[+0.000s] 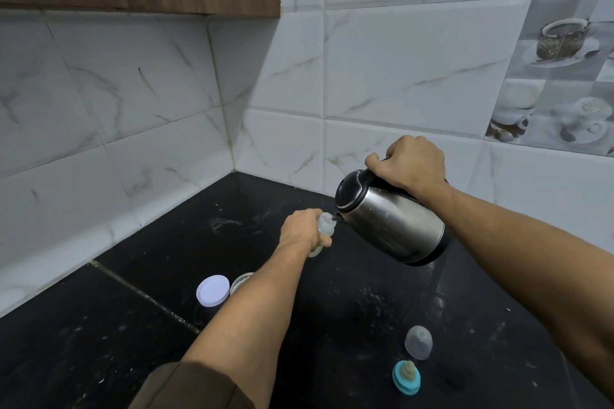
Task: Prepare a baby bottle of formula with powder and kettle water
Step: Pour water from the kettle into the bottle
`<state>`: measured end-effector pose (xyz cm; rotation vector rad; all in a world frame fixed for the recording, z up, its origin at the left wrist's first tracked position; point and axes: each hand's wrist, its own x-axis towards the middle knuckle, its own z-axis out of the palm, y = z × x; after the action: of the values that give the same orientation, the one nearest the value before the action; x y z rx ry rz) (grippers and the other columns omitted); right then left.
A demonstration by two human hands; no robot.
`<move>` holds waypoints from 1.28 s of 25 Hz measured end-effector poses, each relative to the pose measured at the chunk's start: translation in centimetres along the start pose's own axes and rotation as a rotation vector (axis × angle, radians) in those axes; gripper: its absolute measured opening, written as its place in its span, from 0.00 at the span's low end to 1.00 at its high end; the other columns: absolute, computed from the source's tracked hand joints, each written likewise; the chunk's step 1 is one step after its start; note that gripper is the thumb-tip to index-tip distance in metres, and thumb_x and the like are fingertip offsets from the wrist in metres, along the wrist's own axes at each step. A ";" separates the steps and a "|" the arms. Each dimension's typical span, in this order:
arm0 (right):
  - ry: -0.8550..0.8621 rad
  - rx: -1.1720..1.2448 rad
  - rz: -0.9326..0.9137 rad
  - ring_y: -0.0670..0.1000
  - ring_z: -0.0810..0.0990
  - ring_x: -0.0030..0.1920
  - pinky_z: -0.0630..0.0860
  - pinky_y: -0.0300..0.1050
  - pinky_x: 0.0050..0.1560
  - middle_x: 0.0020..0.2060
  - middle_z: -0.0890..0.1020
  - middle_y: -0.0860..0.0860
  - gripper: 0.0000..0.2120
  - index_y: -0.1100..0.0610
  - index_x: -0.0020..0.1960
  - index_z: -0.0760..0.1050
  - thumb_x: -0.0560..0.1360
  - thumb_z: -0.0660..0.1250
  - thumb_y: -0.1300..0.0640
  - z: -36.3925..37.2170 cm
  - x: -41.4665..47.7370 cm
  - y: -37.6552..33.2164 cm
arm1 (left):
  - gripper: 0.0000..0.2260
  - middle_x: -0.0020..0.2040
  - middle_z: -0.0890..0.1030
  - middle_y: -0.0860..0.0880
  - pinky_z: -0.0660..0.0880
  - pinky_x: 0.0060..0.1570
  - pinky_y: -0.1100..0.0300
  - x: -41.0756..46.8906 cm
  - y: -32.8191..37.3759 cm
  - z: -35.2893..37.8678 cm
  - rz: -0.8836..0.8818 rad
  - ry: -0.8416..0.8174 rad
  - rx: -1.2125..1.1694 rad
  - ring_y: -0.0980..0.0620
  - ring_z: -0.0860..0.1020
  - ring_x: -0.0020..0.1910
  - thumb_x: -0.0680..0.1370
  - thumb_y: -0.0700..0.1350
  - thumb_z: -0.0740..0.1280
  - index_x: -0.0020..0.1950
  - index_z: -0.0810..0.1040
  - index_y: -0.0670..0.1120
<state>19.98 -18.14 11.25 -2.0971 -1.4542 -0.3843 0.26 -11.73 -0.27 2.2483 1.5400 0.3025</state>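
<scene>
Wall: tiled, meeting in a corner behind the work; it closes off the far and left sides, so the free room lies toward the person.
Desk: black stone, dusted with pale specks; open surface under and to the right of the kettle; near edge out of view.
Kettle: steel with a black lid, lifted and tipped left, spout right at the bottle's mouth; the pouring step looks to be in hand, though I cannot make out the stream.
Right hand: fist wrapped tight round the kettle's handle.
Left hand: fingers curled round the bottle, steadying it.
Bottle: small, clear, open-topped, near the back corner; whether its base rests on the desk I cannot tell; fill level hidden by the fingers.
Jar and lid: open jar partly behind the left forearm; white lid flat just beside it.
Cap: clear dome, near right, well apart from the pour.
Teat: in its blue ring, just below the cap; likely wanted next; before that, levelling the kettle gently and setting it down on the open desk to the right.
</scene>
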 end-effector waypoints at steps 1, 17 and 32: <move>0.001 0.001 -0.001 0.55 0.67 0.26 0.62 0.42 0.31 0.21 0.65 0.50 0.22 0.56 0.26 0.64 0.69 0.66 0.43 0.0 0.0 0.0 | 0.18 0.51 0.83 0.50 0.79 0.56 0.51 0.0 0.0 0.0 0.001 0.002 0.001 0.48 0.81 0.51 0.70 0.47 0.78 0.58 0.80 0.53; -0.006 -0.018 -0.007 0.54 0.65 0.25 0.59 0.42 0.30 0.21 0.63 0.50 0.22 0.56 0.26 0.63 0.69 0.66 0.44 -0.1 0.1 0.0 | 0.18 0.51 0.84 0.50 0.79 0.55 0.51 0.2 -0.3 0.4 -0.001 -0.008 0.031 0.47 0.82 0.52 0.70 0.48 0.78 0.58 0.80 0.53; 0.008 -0.018 -0.003 0.55 0.67 0.26 0.61 0.42 0.31 0.21 0.64 0.51 0.22 0.56 0.26 0.63 0.69 0.66 0.44 -0.2 0.3 0.2 | 0.20 0.54 0.84 0.49 0.80 0.56 0.49 0.4 -0.2 0.6 -0.009 -0.014 0.042 0.47 0.81 0.53 0.70 0.49 0.78 0.60 0.80 0.53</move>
<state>20.32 -18.06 11.50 -2.1051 -1.4548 -0.4084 0.49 -11.40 -0.96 2.2698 1.5622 0.2534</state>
